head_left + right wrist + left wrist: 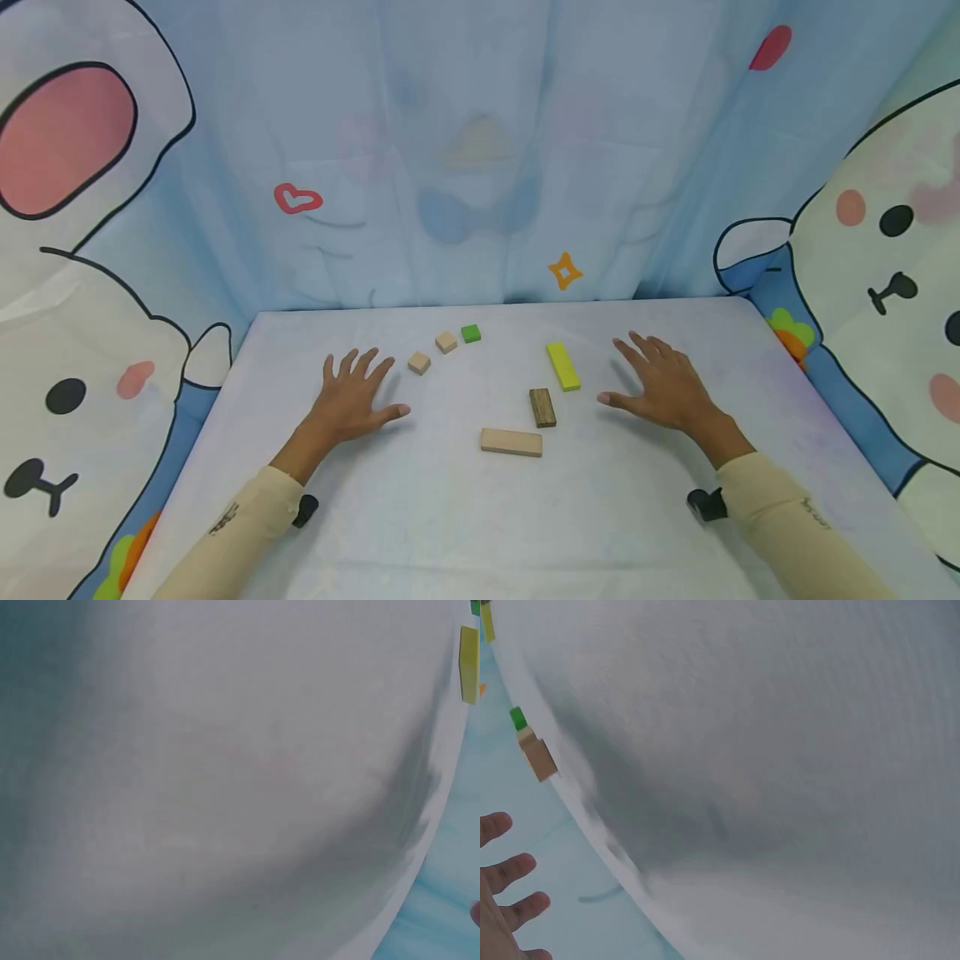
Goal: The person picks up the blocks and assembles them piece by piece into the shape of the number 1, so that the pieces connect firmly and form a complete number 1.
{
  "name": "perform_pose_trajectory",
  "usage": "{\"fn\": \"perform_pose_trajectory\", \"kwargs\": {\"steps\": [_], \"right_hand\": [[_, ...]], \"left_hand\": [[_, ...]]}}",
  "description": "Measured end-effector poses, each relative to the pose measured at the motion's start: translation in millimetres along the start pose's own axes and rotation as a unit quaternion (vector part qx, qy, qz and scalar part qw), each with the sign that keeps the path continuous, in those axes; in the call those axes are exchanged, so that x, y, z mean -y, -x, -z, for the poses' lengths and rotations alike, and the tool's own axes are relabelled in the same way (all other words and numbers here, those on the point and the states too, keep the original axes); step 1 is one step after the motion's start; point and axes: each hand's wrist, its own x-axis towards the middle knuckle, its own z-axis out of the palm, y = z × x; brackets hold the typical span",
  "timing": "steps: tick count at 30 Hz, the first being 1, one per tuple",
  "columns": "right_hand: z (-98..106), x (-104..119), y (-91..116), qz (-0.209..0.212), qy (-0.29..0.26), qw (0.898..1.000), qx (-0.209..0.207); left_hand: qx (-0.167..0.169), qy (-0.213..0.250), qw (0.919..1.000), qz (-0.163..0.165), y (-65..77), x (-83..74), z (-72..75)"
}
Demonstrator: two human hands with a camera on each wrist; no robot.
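My left hand (348, 404) hovers over the left of the table with its fingers spread, holding nothing. Two small pale wooden cubes (419, 362) (446, 342) lie just beyond its fingertips, and a green block (471, 333) is behind them. On the right, my right hand (666, 385) is likewise spread and holds nothing. A yellow block (563, 367) lies to the left of its fingers. Nearer the middle are a dark brown wooden block (543, 408) and a long pale wooden block (512, 442). In the left wrist view, fingers (514, 871) show at the lower left.
A white cloth covers the table (450, 525). Behind its far edge hangs a light blue curtain (465, 208) with printed cartoon animals at both sides. Dark wrist devices (707, 504) sit under both sleeve cuffs.
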Motion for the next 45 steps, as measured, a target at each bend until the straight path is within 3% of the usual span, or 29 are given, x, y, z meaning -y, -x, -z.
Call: {"fn": "perform_pose_trajectory", "kwargs": {"steps": [12,21,28,37,45], "right_hand": [[10,22,-1,0.019,-0.049,0.999,0.008],[10,40,-6,0.036,-0.087,0.994,0.056],[6,47,-5,0.057,-0.159,0.979,0.116],[7,56,-10,0.083,-0.232,0.957,0.153],[2,61,-11,0.096,-0.276,0.940,0.176]], "left_hand": [[-0.035,-0.019,0.9982,-0.044,-5.0,-32.9,-1.3],[-0.002,-0.003,0.9973,-0.073,-7.2,-57.1,-2.9],[0.016,0.005,0.9949,-0.099,-9.1,-69.9,-8.5],[0.050,0.021,0.9902,-0.129,-13.2,-85.3,-7.8],[0.090,0.051,0.9860,-0.131,-18.2,-97.9,-12.3]]}}
